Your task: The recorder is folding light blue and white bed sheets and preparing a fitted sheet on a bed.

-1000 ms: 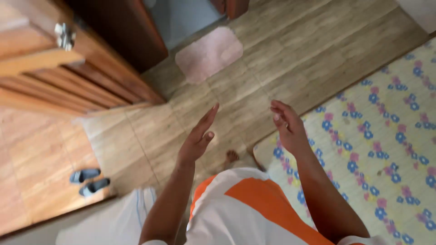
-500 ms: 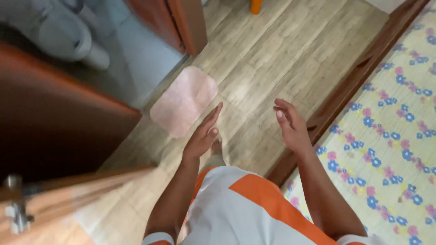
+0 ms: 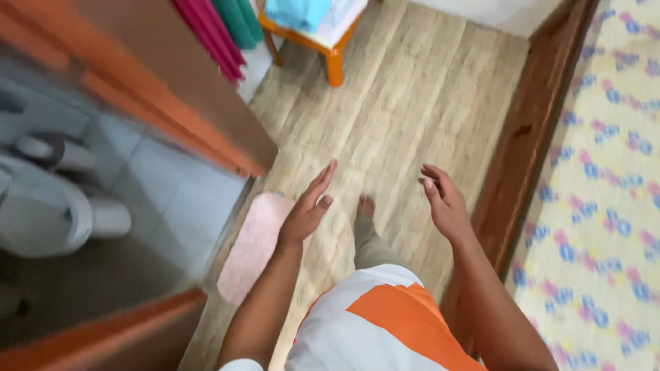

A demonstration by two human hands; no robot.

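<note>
The left hand point(image 3: 307, 209) hangs in the air just left of the frame's centre, palm turned inward, fingers straight and together, thumb loosely out; it holds nothing and touches nothing. The right hand point(image 3: 445, 203) hovers level with it, toward three o'clock, fingers spread a little and softly curled, also empty. The two hands are well apart, with bare wood-look floor point(image 3: 405, 117) showing between them.

Below the left hand, toward eight o'clock, a pale pink mat point(image 3: 251, 244) lies on the floor beside the threshold of a bathroom; the hand overlaps its upper right edge in the view, though it does not touch it. Between the hands, slightly lower, a bare foot point(image 3: 366, 205) steps forward on the planks, and under it shows the person's orange-and-white shirt point(image 3: 385, 330).

At nine o'clock a white toilet point(image 3: 41, 213) stands on grey tiles point(image 3: 165, 199), behind an open brown door point(image 3: 172, 89). At twelve o'clock an orange stool point(image 3: 313, 45) carries folded blue cloth point(image 3: 295, 12), with pink and green fabric point(image 3: 220, 24) hanging just beside it. Along three o'clock runs a dark wooden bed frame point(image 3: 522, 151), and beyond it a flowered sheet point(image 3: 605, 206).
</note>
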